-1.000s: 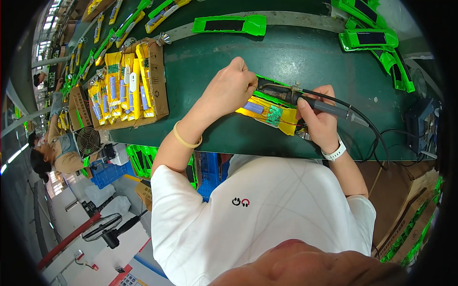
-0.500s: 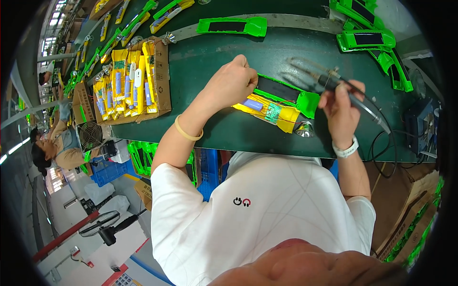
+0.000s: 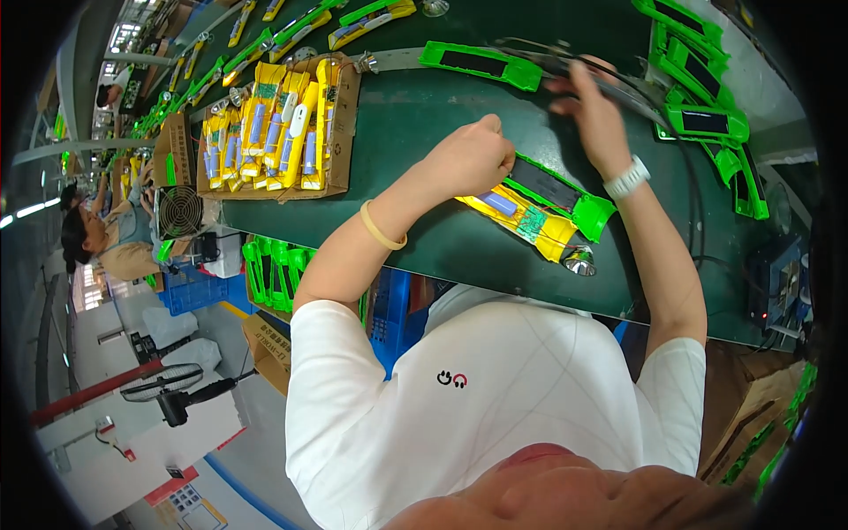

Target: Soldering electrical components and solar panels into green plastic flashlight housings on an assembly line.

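Note:
My left hand (image 3: 477, 159) is closed at the left end of a green plastic casing (image 3: 552, 190) with a dark panel; its fingertips are partly hidden. Against the casing's near side lies a yellow casing half (image 3: 558, 231) with a purple battery cell (image 3: 497, 203), a green circuit board (image 3: 531, 223) and thin wires. A silver reflector cup (image 3: 579, 260) sits at its right end. My right hand (image 3: 590, 110) is raised beyond the casing, blurred by motion, around a corded soldering iron (image 3: 618, 87) whose tip is smeared.
A carton (image 3: 344, 132) packed with yellow casing halves stands at left. Another green casing (image 3: 481, 64) lies on the far metal strip, and several more (image 3: 707, 122) are piled at right. A blue box with a cord (image 3: 777, 287) sits at the right edge. Co-workers (image 3: 110, 238) are at far left.
My right hand has moved up and away from the casing with the soldering iron. My left hand stays at the casing's left end. The whole view has shifted a little.

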Motion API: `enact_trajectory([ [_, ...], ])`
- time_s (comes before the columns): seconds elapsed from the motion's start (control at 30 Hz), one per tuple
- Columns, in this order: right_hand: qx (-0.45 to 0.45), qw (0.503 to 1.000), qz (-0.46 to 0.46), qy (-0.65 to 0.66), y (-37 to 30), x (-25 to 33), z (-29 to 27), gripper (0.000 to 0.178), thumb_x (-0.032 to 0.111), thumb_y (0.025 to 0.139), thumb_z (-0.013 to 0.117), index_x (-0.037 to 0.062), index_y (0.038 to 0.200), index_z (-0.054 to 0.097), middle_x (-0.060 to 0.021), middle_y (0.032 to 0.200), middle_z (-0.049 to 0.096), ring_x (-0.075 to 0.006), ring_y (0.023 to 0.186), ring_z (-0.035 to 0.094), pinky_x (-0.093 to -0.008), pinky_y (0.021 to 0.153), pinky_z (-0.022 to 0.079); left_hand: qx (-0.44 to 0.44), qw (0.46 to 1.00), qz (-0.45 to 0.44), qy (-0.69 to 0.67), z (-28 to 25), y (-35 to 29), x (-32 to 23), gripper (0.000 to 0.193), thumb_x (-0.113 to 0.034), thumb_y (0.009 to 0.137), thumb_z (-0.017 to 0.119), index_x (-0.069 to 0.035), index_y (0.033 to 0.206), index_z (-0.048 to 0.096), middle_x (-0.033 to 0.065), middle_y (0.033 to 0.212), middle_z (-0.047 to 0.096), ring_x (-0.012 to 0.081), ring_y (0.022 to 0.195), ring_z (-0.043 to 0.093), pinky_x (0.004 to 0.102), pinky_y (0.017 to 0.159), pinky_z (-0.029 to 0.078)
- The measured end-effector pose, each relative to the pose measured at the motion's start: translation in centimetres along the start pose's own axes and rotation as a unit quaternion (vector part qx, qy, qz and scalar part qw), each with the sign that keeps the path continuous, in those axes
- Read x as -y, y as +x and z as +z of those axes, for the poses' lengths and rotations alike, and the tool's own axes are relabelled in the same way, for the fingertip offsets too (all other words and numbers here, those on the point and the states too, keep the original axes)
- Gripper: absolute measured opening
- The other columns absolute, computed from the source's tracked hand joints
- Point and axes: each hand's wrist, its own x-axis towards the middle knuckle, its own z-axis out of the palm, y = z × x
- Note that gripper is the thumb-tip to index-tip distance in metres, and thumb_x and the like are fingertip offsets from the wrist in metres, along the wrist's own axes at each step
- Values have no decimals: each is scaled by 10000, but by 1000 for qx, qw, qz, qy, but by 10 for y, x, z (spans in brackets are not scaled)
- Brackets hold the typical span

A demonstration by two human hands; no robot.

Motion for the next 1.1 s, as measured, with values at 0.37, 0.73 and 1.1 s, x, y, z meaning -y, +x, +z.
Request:
enact_trajectory([
  [0.37,-4,995,-46,-84,-97,18,-37,177,117,816,597,44,814,436,-9,669,488,-62,579,465,-202,534,379,-58,997,16,-43,4,-3,6,75,-53,693,561,-24,683,630,154,725,518,294,773,549,366,693,468],
  [0.73,50,985,-43,-160,-91,7,-28,226,143,774,637,43,769,435,-7,673,457,-65,604,422,-232,542,362,-14,999,2,-32,4,0,7,122,-112,707,582,-32,776,642,105,768,491,254,808,515,348,696,432],
  [1.1,53,986,-48,-152,-93,4,-29,252,182,774,642,41,771,433,-15,654,481,-72,603,441,-237,538,375,-11,1000,5,-19,6,-2,3,123,-115,712,582,-37,782,646,104,772,496,251,810,519,340,702,438],
])
